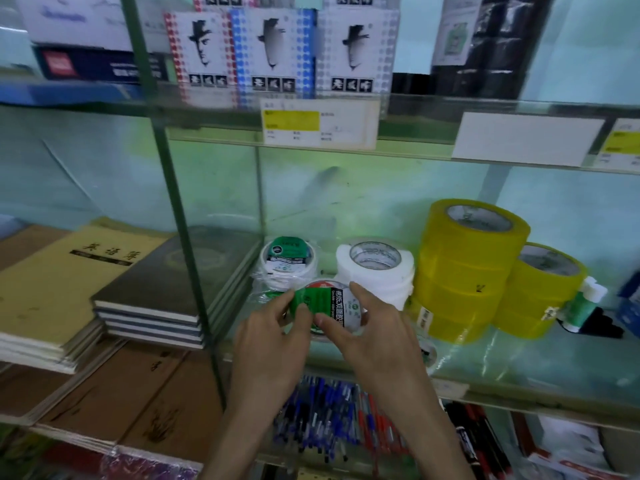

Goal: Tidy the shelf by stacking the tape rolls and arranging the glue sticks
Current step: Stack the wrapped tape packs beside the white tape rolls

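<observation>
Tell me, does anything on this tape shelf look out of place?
Yes. A green glue stick lies tilted beside the shorter yellow tape stack, at the shelf's right end, not stood up or lined up.

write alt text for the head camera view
The left hand and right hand pinch a small green-labelled tape roll at a glass shelf. Behind stand white tape rolls and stacked yellow tape rolls; a glue stick sits far right.

Soft, even light with a blue-green cast, no hard shadows. The tape roll (337, 308) held between the left hand (270, 341) and right hand (377, 334) is the sharpest spot, its print legible. Above the grip the glass shelf (433, 148) glows pale green with glare. Higher up, the boxes (277, 53) are blurred. Left of the grip the post (178, 202) leans, bowed by the lens.
</observation>
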The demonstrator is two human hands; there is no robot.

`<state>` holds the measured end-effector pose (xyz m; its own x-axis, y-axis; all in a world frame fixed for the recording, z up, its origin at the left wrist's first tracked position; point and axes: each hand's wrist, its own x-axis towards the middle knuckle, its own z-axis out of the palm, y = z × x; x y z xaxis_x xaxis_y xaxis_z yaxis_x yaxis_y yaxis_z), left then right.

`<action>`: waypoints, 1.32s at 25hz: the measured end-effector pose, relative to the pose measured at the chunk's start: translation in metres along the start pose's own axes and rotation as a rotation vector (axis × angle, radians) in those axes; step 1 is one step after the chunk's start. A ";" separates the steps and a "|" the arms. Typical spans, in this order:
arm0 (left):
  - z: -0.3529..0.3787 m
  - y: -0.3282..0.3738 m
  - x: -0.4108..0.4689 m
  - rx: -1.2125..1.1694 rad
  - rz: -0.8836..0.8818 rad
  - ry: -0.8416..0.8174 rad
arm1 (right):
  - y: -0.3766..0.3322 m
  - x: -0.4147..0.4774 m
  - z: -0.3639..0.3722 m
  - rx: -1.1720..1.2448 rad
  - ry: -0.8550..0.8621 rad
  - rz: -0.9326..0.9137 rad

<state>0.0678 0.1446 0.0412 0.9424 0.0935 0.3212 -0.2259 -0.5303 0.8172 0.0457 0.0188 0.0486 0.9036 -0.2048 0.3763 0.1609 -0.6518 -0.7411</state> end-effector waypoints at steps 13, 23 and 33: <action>-0.012 0.000 0.051 -0.070 0.075 0.141 | -0.020 0.051 0.030 -0.041 -0.013 -0.055; 0.000 -0.004 0.099 0.050 0.042 0.079 | -0.024 0.102 0.058 -0.160 -0.039 -0.025; 0.008 -0.023 0.109 0.108 -0.047 -0.002 | -0.008 0.120 0.090 -0.309 -0.142 0.000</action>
<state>0.1773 0.1607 0.0535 0.9518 0.1194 0.2825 -0.1532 -0.6130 0.7751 0.1885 0.0649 0.0501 0.9534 -0.1148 0.2789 0.0528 -0.8470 -0.5290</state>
